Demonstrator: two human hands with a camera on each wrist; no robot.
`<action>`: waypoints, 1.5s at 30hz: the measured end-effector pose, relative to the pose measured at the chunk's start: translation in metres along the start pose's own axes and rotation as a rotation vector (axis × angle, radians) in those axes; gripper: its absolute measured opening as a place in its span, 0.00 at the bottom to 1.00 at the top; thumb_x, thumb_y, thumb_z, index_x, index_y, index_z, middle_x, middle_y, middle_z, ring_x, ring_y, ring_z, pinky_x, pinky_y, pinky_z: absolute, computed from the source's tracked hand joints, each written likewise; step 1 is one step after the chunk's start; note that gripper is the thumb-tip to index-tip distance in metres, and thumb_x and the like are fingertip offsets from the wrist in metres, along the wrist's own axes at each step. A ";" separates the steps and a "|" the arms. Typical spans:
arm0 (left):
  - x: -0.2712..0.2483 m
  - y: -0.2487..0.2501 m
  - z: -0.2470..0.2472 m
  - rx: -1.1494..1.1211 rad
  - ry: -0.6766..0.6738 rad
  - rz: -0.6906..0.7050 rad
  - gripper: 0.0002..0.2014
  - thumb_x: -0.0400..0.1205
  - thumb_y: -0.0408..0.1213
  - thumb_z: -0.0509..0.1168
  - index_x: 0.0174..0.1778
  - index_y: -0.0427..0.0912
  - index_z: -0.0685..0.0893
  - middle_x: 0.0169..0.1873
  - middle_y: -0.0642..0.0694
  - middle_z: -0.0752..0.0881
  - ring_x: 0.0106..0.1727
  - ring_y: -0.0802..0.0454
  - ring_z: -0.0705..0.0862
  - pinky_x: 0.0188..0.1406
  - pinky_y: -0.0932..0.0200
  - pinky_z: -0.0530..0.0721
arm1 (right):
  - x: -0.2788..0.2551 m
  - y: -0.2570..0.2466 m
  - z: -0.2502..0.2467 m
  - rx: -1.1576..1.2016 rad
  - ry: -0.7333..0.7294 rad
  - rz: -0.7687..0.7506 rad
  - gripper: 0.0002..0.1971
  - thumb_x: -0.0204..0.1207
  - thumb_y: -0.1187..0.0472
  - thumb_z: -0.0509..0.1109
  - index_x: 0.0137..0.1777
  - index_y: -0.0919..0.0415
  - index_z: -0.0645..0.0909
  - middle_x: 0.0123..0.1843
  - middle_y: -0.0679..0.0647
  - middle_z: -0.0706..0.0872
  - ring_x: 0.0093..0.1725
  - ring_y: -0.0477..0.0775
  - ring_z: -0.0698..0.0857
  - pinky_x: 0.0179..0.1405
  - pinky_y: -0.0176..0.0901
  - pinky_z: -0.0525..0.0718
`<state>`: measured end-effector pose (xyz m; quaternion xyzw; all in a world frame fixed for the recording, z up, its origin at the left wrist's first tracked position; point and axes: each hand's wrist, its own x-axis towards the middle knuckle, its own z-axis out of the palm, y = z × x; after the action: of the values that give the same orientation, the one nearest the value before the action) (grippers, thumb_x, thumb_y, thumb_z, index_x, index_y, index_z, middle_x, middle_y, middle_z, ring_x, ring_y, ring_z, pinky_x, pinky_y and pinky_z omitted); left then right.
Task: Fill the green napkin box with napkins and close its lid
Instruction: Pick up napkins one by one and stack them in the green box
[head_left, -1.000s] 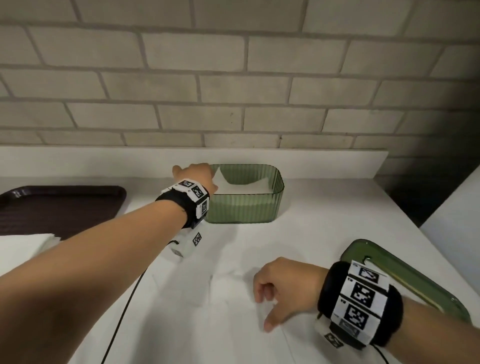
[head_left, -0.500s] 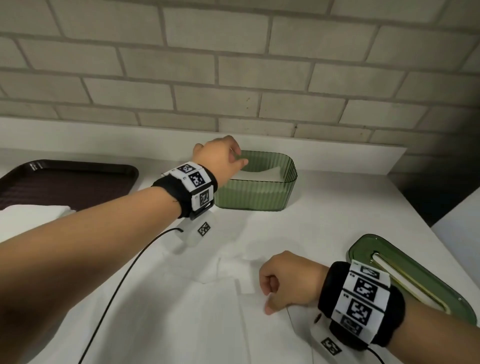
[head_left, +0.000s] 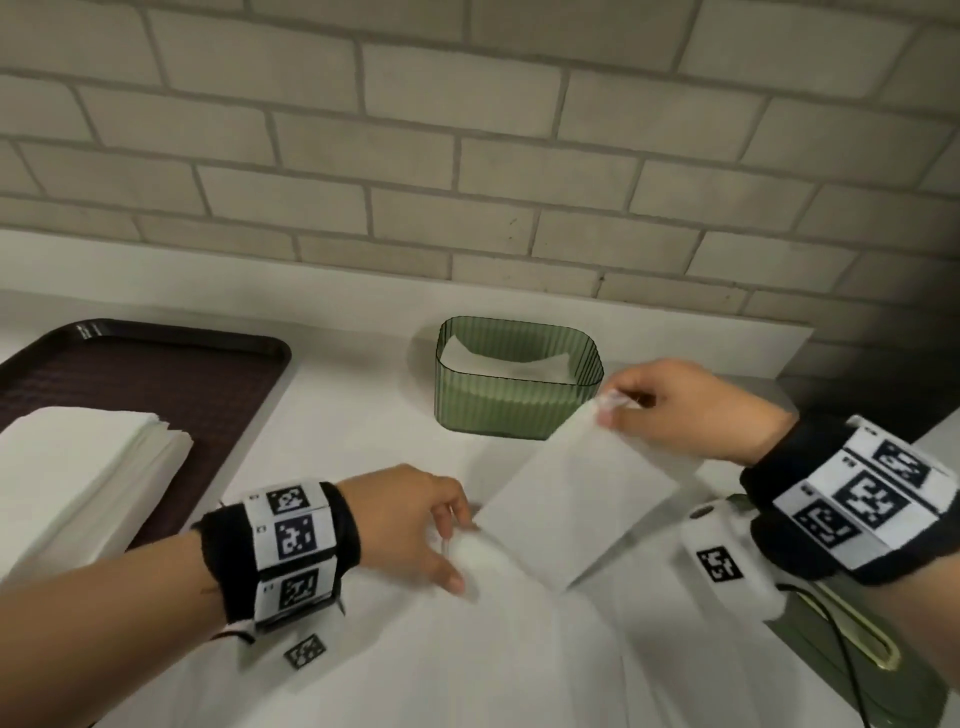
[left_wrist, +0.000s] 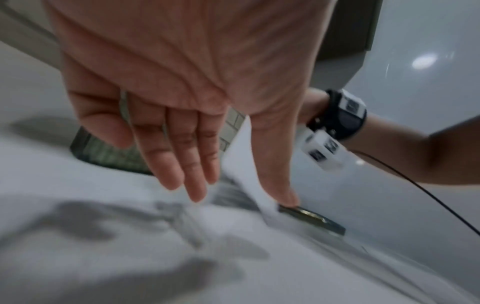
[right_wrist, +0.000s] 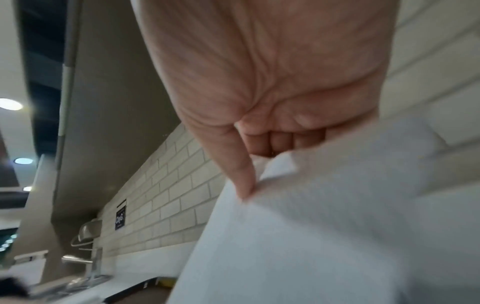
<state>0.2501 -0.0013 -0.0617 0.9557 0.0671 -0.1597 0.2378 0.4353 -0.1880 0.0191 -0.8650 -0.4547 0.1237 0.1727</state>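
One green napkin box (head_left: 514, 387), lid off, standing on the white surface (head_left: 353, 415) near the brick wall (head_left: 467, 156); white napkins (head_left: 506, 364) lying inside, number not countable. Just in front of the box and to its right, one napkin (head_left: 576, 499) lifted off the surface and tilted, its top corner pinched between thumb and curled fingers of the right hand (head_left: 685, 410), with the same pinch seen close up in the right wrist view (right_wrist: 244, 174). At the napkin's lower left edge, the left hand (head_left: 410, 519), fingers loosely extended and spread, seen again in the left wrist view (left_wrist: 182, 144); thumb tip close by the sheet's lower corner, contact not clear through the blur. More white napkin sheets (head_left: 467, 649) spread flat on the surface beneath both hands, count unclear. One green lid (head_left: 852, 644) with a slot lying flat at the right, partly hidden under the right wrist. Two wristbands with black-and-white markers, one per wrist. Far left, one dark brown tray (head_left: 156, 364) carrying one thick stack of napkins (head_left: 78, 467), well apart from the box.
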 end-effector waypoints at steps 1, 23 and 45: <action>-0.001 -0.001 0.007 0.016 -0.021 -0.004 0.29 0.65 0.58 0.76 0.61 0.57 0.78 0.47 0.65 0.79 0.46 0.64 0.76 0.51 0.67 0.76 | 0.004 -0.001 -0.008 -0.029 0.083 -0.001 0.10 0.80 0.58 0.65 0.43 0.64 0.82 0.32 0.45 0.78 0.35 0.45 0.75 0.32 0.28 0.70; -0.005 0.010 0.022 0.053 0.007 0.114 0.11 0.76 0.47 0.66 0.53 0.50 0.84 0.37 0.60 0.73 0.52 0.56 0.79 0.54 0.64 0.74 | 0.131 0.007 -0.001 0.230 0.236 0.606 0.21 0.87 0.62 0.49 0.72 0.74 0.72 0.73 0.67 0.75 0.72 0.64 0.75 0.68 0.46 0.71; -0.024 -0.010 -0.069 -0.618 0.474 -0.009 0.08 0.73 0.38 0.75 0.31 0.47 0.82 0.20 0.55 0.82 0.24 0.65 0.76 0.28 0.75 0.73 | 0.143 0.007 0.032 -0.139 -0.019 0.464 0.18 0.82 0.63 0.61 0.71 0.68 0.71 0.70 0.62 0.77 0.68 0.60 0.78 0.57 0.42 0.78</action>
<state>0.2444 0.0387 -0.0002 0.8492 0.1694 0.0923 0.4915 0.5083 -0.0669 -0.0207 -0.9548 -0.2527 0.1369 0.0754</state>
